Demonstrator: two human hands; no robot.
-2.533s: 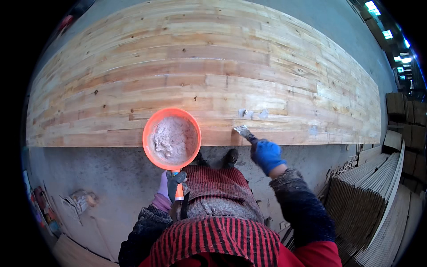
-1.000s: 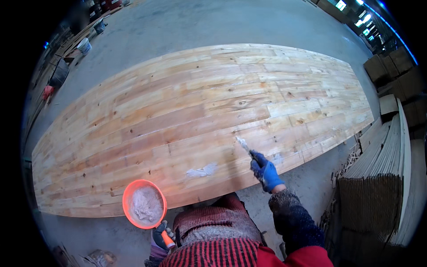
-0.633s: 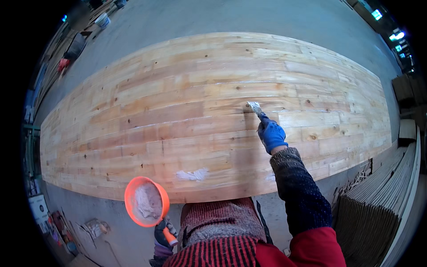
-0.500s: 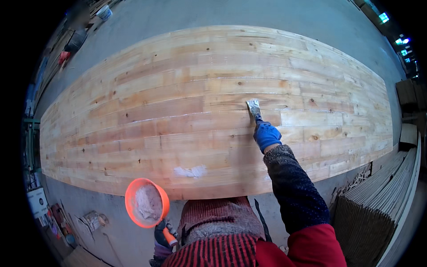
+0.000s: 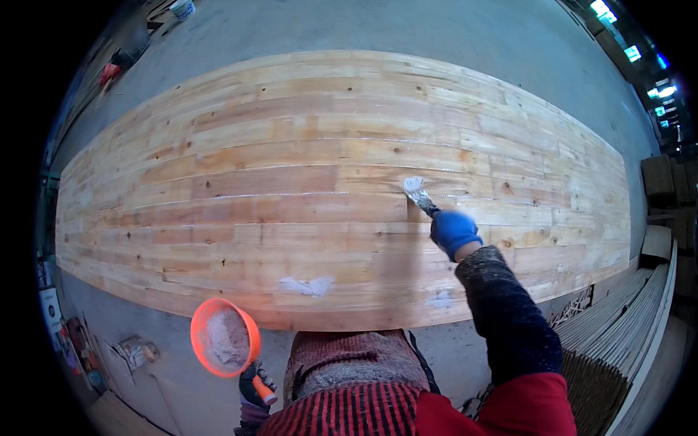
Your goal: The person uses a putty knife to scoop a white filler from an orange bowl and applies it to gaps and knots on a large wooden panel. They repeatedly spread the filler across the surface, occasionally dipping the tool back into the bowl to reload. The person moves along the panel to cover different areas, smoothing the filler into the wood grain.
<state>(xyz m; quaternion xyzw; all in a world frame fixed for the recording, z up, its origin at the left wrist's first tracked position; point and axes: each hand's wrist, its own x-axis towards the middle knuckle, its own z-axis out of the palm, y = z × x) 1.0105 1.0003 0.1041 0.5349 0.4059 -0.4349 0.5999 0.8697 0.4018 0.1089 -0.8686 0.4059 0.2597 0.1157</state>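
Note:
My right hand (image 5: 455, 234), in a blue glove, is closed round the handle of a putty knife (image 5: 422, 199). Its flat blade carries pale putty and lies at or just over the middle of a large wooden panel (image 5: 291, 240); contact is hard to tell. Low on the left, my gloved left hand (image 5: 256, 385) grips the handle of an orange pan (image 5: 254, 340). Greyish-pink putty (image 5: 227, 338) fills much of the pan, which hangs just off the panel's near edge. A white putty patch (image 5: 307, 286) sits on the panel near that edge.
Long thin boards (image 5: 618, 327) are stacked at the right, close to the panel's end. Brown blocks (image 5: 658, 180) stand farther right. A white bucket (image 5: 182, 9) is at the far left on the grey floor. Assorted items (image 5: 83, 349) lie at the lower left.
My right hand has shifted rightward and slants the putty knife more, its blade now showing more pale putty. The orange pan has moved a little left. The whole view has shifted slightly.

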